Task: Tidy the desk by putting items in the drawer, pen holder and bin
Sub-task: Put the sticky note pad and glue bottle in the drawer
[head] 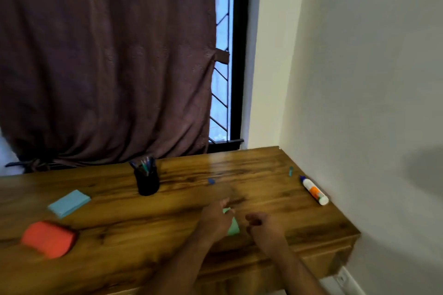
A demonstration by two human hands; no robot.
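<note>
My left hand (217, 218) grips a green pad of paper (233, 226) near the front of the wooden desk (239, 175). My right hand (262, 225) hovers just right of the pad with its fingers loosely curled and holds nothing. A black pen holder (146, 181) with several pens stands behind. A blue pad (69, 203) and an orange pad (49, 238) lie at the left. A glue bottle (314, 190) lies at the right by the wall. Two small caps, one blue (211, 181) and one teal (291, 171), rest further back.
A brown curtain (107, 55) hangs behind the desk beside a barred window (221, 79). A white wall (359, 79) bounds the desk's right side. A drawer front (318, 258) shows under the right end of the desk.
</note>
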